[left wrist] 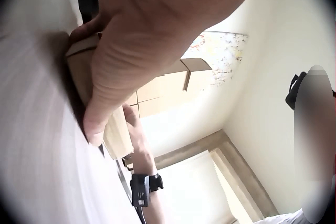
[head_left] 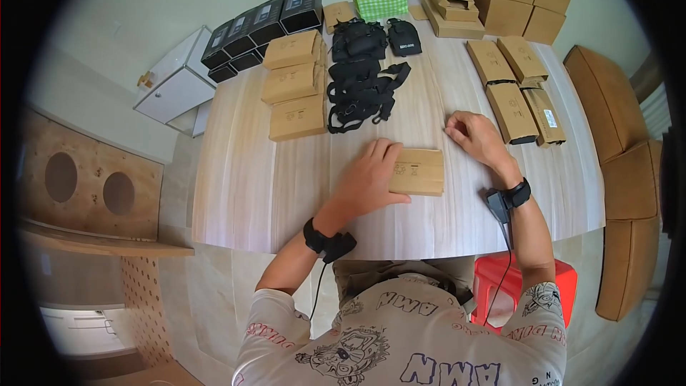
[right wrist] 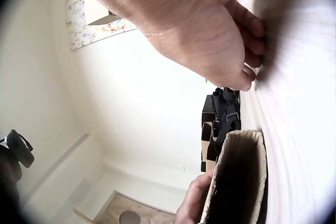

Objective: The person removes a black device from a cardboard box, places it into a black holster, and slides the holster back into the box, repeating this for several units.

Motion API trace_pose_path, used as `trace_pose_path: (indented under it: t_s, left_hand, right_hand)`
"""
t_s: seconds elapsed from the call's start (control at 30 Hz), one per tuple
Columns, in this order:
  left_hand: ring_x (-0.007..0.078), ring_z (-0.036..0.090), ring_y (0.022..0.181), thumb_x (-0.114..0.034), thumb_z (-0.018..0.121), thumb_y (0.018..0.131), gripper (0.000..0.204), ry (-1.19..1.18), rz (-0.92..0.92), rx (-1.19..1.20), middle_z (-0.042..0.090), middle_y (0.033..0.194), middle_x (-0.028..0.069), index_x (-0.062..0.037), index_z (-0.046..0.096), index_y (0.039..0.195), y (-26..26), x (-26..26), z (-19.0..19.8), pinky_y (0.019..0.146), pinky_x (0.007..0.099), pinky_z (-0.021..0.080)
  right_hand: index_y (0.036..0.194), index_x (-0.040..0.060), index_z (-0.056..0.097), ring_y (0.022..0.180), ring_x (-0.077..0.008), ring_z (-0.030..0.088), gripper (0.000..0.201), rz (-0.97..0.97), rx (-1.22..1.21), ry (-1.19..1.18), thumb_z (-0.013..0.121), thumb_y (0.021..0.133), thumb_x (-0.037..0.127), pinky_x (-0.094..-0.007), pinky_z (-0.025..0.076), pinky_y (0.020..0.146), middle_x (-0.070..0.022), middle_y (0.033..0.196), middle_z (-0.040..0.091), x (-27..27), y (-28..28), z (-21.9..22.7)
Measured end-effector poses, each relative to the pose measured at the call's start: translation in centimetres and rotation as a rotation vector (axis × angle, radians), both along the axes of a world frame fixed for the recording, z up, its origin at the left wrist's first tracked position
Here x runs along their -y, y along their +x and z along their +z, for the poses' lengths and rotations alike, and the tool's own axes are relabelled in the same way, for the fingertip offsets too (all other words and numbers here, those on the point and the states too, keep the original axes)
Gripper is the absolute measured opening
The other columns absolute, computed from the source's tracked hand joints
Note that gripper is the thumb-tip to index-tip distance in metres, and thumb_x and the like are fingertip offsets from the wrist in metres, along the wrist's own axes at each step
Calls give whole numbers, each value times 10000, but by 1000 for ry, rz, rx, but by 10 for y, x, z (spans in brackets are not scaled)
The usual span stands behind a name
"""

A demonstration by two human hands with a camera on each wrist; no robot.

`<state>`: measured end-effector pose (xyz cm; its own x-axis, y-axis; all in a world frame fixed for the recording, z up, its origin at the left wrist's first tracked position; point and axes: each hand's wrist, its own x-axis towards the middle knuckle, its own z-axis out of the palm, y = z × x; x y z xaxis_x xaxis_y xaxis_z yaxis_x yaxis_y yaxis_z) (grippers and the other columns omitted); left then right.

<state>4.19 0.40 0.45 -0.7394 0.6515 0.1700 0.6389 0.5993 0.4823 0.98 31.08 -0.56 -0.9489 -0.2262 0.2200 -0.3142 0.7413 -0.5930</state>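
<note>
Landmark: the open-ended cardboard box point(head_left: 421, 171), flat on the surface point(head_left: 236, 171) near its front edge. Far left and behind it: black boxes point(head_left: 261, 21). Nearer, behind-left: a row of cardboard cartons point(head_left: 294, 86), then black strap bundles point(head_left: 361, 93), loose. Left hand point(head_left: 368, 179) grips the landmark's left end, thumb at the near side. Right hand point(head_left: 480, 139), behind-right of it: fingers curled, nothing seen in them. The box end facing that wrist is open; inside dark, contents cannot be told. Behind-right: four narrow cartons point(head_left: 509, 111), black material at some ends. Judged part-way: four grouped right; landmark unclosed, bundles unboxed.
</note>
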Motion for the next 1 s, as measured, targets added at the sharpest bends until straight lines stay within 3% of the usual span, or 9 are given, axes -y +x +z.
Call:
trace_pose_path:
  t_s: [0.2,0.4,0.5,0.57,0.67,0.73,0.87,0.93,1.0]
  left_hand:
    - [378,541,1265,-486,951,690,1024,27,-91,-93,535,1332,171,23,483,1445,-8,6,-3,1056,452,496]
    - [421,573,1211,-425,864,857,763,183,-12,137,571,1261,216,40,568,1384,-31,21,8,1058,472,485]
    - [423,576,1261,-321,800,948,622,269,109,-25,591,1348,236,26,580,1415,-44,29,0,1089,460,469]
    - [410,578,1296,-321,785,962,598,226,235,-337,594,1418,227,30,589,1405,-50,32,-12,1090,458,471]
    - [408,579,1307,-316,768,977,573,154,174,-298,597,1449,225,32,596,1399,-53,37,-18,1097,462,468]
    - [410,582,1299,-311,757,987,559,169,131,-228,608,1428,225,28,596,1400,-50,38,-13,1093,460,471]
    - [407,623,1226,-267,749,990,475,225,63,-34,650,1351,210,8,631,1359,-46,38,-8,1040,450,503]
    - [401,643,1181,-240,753,984,433,241,58,-51,667,1311,199,2,650,1328,-47,38,-5,1006,443,518]
    - [396,664,1136,-213,756,977,392,260,51,-69,685,1270,189,-5,669,1297,-48,38,0,973,437,533]
  right_hand:
    - [981,9,710,777,-371,691,167,-14,9,8,744,955,170,-454,525,730,-199,834,720,1,1,3]
    - [1003,12,714,783,-362,700,156,-9,29,6,735,961,161,-445,534,737,-185,835,723,1,0,2]
    - [1039,-2,714,799,-348,707,169,18,92,-110,720,972,153,-436,550,766,-162,868,731,8,0,8]
    - [1062,-13,713,820,-338,712,182,54,133,-215,712,977,149,-432,558,785,-152,903,737,18,-4,13]
    - [1153,-16,693,825,-283,689,227,93,40,-131,713,972,119,-394,553,776,-128,1040,723,41,-18,20]
    - [1236,-11,665,945,-302,698,319,193,-54,-71,727,949,112,-406,563,853,-147,1180,690,57,-31,28]
    - [1305,0,642,1106,-336,675,430,271,-136,-27,762,909,117,-430,549,958,-152,1281,655,94,-63,31]
    - [1324,10,635,1196,-371,638,490,456,-299,54,793,872,110,-447,524,1030,-157,1307,647,109,-72,27]
    - [1320,18,642,1241,-391,614,503,469,-162,90,809,853,103,-459,502,1072,-167,1291,656,112,-71,29]
